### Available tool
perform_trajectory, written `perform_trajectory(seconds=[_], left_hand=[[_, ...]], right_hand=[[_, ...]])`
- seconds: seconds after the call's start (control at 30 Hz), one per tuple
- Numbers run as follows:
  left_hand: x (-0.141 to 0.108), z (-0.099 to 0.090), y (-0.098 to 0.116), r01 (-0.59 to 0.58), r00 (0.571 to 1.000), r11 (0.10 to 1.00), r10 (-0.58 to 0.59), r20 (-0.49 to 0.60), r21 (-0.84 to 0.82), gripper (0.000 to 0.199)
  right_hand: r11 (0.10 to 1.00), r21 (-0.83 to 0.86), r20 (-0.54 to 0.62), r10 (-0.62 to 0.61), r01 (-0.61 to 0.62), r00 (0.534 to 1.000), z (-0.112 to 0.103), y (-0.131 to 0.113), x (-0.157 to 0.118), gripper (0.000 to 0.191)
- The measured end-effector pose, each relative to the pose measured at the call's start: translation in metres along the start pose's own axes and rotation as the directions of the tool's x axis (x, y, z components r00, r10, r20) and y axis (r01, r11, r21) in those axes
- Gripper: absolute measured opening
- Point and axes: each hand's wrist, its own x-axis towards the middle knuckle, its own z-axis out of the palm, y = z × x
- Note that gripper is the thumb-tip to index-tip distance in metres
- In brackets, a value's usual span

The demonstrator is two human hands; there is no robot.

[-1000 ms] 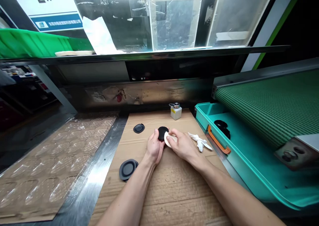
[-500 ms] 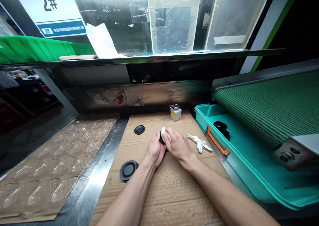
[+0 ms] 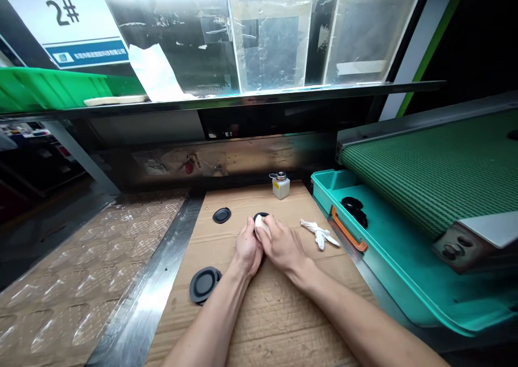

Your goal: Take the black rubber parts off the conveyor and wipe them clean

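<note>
Over the cardboard sheet (image 3: pixel 299 313), my left hand (image 3: pixel 247 248) is closed round a small black round part (image 3: pixel 261 214), mostly hidden by my fingers. My right hand (image 3: pixel 283 245) grips a white cloth (image 3: pixel 259 223) and presses it against that part. A black lid-like disc (image 3: pixel 222 215) lies on the cardboard to the left. Nearer me, beside my left forearm, is a larger dark disc (image 3: pixel 203 284), with another dark edge showing behind it. A crumpled white glove or cloth (image 3: pixel 319 233) rests to the right of my right hand.
A small white bottle (image 3: pixel 280 187) with a metal top stands at the cardboard's far edge. On the right, a teal bin (image 3: pixel 399 272) holds black parts (image 3: pixel 354 210) beneath a green conveyor belt (image 3: pixel 424 167). Clear moulded plastic trays (image 3: pixel 93 264) lie on the left.
The black part has turned in my hands, its rim now showing above the cloth. The view has shifted slightly, and a dark object now shows on the belt's far right.
</note>
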Motion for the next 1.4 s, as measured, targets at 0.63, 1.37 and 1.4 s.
perform_trajectory(seconds=[0.63, 1.37, 1.4], left_hand=[[0.006, -0.009, 0.012, 0.003, 0.999, 1.0, -0.002, -0.054, 0.012, 0.028], [-0.041, 0.025, 0.02, -0.439, 0.895, 0.817, 0.434, 0.102, 0.375, 0.07], [-0.045, 0.027, 0.018, -0.454, 0.887, 0.815, 0.452, 0.094, 0.36, 0.065]], right_hand=[[0.992, -0.008, -0.062, 0.121, -0.122, 0.991, 0.0, 0.024, 0.0, 0.028], [0.983, 0.071, 0.059, 0.165, -0.169, 0.985, 0.01, 0.05, 0.003, 0.03], [0.982, 0.074, 0.068, 0.167, -0.172, 0.984, 0.01, 0.05, 0.003, 0.031]])
